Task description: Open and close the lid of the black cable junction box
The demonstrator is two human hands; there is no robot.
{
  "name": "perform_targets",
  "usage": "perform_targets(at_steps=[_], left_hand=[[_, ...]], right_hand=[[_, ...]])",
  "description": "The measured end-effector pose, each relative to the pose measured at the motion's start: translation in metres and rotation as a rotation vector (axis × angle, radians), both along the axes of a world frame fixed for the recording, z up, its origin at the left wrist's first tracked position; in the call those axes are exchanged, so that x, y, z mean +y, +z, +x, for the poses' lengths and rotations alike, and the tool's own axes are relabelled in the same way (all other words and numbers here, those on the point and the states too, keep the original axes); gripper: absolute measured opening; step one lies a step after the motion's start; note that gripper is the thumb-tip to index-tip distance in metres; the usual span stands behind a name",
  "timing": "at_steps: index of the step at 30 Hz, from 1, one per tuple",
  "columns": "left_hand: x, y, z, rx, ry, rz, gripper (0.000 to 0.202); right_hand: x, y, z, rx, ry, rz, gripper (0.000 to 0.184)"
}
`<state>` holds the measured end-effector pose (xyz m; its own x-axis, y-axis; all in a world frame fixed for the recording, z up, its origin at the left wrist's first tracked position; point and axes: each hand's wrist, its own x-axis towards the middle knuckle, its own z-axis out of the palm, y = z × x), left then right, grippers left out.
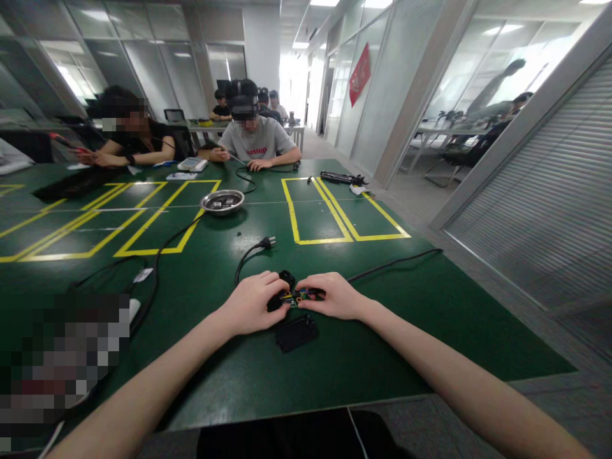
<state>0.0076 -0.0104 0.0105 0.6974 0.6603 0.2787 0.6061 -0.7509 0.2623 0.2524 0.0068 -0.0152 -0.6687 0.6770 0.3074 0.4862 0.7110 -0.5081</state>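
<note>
Between my two hands is a small circuit board (289,298) with coloured parts on it. My left hand (261,303) pinches its left side, thumb and fingers closed around the edge. From the right, my right hand (335,295) grips the board's other end with bent fingers. Dark plastic shows behind the fingertips, partly hidden. Just below the hands lies an open black plastic casing half (296,333), flat on the green table (382,357). A black power cord with a two-pin plug (266,243) curls out behind my left hand.
Another black cable (396,261) runs right from my hands. A metal bowl (222,202) with small metal parts stands farther back. Yellow tape (325,241) marks rectangles on the table. A black folded tripod-like item (342,178) lies at the far edge. Co-workers (258,137) sit opposite.
</note>
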Motion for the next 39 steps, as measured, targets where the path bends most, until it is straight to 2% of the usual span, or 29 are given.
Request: perform_targets(at_steps=[6, 11, 13, 16, 18, 21, 25, 36, 39], left_hand=[[0.002, 0.000, -0.004, 0.069, 0.020, 0.029, 0.032], [0.010, -0.009, -0.007, 0.031, -0.016, 0.026, 0.028], [0.012, -0.011, -0.007, 0.006, -0.019, 0.036, 0.031], [0.012, -0.011, -0.005, 0.003, -0.006, 0.059, 0.027], [0.011, -0.008, -0.004, 0.030, 0.043, 0.089, 0.024], [0.010, -0.004, -0.004, 0.091, 0.108, 0.098, 0.029], [0.011, -0.003, -0.005, 0.110, 0.106, 0.047, 0.029], [0.013, -0.003, -0.003, 0.183, 0.178, -0.041, 0.026], [0.012, -0.002, -0.004, 0.172, 0.169, -0.054, 0.027]], right_hand=[[-0.004, -0.002, -0.011, -0.018, -0.032, -0.019, 0.026], [-0.006, 0.002, -0.012, 0.021, -0.056, -0.085, 0.028], [-0.006, 0.003, -0.010, 0.021, -0.026, -0.076, 0.043], [-0.008, 0.005, -0.008, -0.054, -0.001, -0.021, 0.076], [-0.011, 0.006, -0.010, -0.131, -0.027, 0.017, 0.086], [-0.016, 0.009, -0.018, -0.239, -0.097, 0.053, 0.085], [-0.020, 0.013, -0.026, -0.324, -0.158, 0.054, 0.084], [-0.022, 0.017, -0.027, -0.345, -0.231, 0.027, 0.085], [-0.023, 0.019, -0.028, -0.333, -0.254, 0.014, 0.093]])
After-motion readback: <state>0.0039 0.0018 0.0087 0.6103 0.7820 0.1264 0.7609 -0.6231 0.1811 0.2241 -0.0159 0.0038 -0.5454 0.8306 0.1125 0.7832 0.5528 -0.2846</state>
